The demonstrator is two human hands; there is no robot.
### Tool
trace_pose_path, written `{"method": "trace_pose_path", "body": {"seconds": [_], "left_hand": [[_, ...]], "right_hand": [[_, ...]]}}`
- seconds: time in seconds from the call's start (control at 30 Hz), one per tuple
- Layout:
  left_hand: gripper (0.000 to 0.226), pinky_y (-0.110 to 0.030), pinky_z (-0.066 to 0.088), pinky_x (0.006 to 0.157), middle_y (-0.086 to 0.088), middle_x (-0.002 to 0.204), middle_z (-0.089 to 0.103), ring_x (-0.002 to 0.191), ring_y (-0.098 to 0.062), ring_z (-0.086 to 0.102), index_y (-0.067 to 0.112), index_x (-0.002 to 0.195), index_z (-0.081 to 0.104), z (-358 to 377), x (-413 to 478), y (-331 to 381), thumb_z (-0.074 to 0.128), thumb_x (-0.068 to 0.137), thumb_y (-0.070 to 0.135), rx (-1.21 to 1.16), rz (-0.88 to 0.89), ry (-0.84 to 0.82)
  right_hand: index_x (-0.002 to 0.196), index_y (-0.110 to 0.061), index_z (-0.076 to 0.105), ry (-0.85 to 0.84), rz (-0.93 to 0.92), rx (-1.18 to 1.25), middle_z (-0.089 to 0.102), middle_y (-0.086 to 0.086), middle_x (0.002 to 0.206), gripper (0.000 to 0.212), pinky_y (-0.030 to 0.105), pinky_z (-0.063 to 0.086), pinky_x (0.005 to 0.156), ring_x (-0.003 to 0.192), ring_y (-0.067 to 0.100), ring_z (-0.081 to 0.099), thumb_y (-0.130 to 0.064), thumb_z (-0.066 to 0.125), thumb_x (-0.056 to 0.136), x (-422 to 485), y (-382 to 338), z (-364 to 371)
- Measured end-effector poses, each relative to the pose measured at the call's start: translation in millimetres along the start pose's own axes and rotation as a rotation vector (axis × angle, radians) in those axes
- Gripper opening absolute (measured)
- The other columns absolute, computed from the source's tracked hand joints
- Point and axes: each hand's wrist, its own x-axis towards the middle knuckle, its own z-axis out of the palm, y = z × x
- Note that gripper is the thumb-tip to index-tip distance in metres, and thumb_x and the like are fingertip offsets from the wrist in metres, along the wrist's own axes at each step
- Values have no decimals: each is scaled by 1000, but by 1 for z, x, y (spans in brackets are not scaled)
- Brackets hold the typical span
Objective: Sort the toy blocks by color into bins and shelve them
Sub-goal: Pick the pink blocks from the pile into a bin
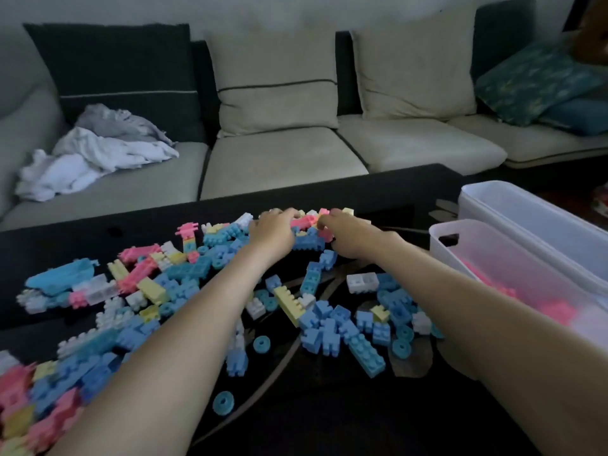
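Tabletop [82,238] far side: pink blocks [307,222] gripped within curled fingers [289,212].

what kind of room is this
Most likely a home living room: a sofa with cushions, crumpled clothes left on it, and a low dark table strewn with toy blocks.

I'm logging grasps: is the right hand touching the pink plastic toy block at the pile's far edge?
Touching. The head view shows the right hand with its fingers curled round the pink plastic toy block, no gap visible.
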Motion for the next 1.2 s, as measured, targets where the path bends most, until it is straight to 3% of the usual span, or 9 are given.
{"method": "trace_pose_path", "body": {"seconds": [0.1,0.27,0.37,0.53,0.63,0.8,1.03,1.2], "left_hand": [[40,-45,26,103,-6,134,47,130,-26,35,27,126,53,14,10,2,38,93,9,54,2,-12],[33,-45,23,103,-4,123,50,125,-26,38,24,112,57,16,3,3,38,92,5,26,-4,23],[38,-48,20,106,-2,120,54,125,-25,38,28,112,57,12,-3,1,35,92,4,56,-22,2],[35,-43,15,106,7,101,61,115,-18,47,32,98,55,8,-18,6,38,91,2,49,-8,1],[29,-42,13,107,10,92,62,105,-15,54,32,93,54,8,-32,12,39,93,7,26,-5,41],[30,-41,18,104,10,79,59,98,-18,55,30,99,60,-1,-56,21,40,94,8,-3,-37,178],[24,-42,24,98,-3,105,57,109,-24,49,26,106,62,-22,-83,41,42,95,19,-80,-39,306],[24,-38,27,94,-5,109,54,106,-24,48,21,113,59,-36,-98,84,48,92,23,-192,123,385]], "right_hand": [[122,-10,53,16,-16,-42,48,11,126,29,31,40,94,117,25,47,-14,51,93,2,3,2],[117,-12,57,0,-4,-71,50,10,122,30,42,46,96,116,27,46,-25,57,91,-4,2,-6],[118,-10,55,-10,-3,-51,48,10,121,31,39,45,94,115,26,44,-24,57,91,-14,0,-13],[107,-13,56,2,33,134,56,5,110,18,34,50,85,97,21,55,-19,55,90,-40,0,-31],[98,-19,52,29,39,218,55,0,102,9,28,47,75,88,17,56,-20,55,90,-56,0,-40],[104,-15,56,66,52,212,56,0,97,17,25,42,71,86,16,54,-23,57,89,-86,3,-51],[106,-14,56,136,143,212,59,0,97,19,24,44,72,87,15,56,-26,57,91,-139,31,-76],[109,-16,56,174,285,223,61,2,103,22,26,40,72,87,16,54,-29,55,91,-174,65,-89]]}}
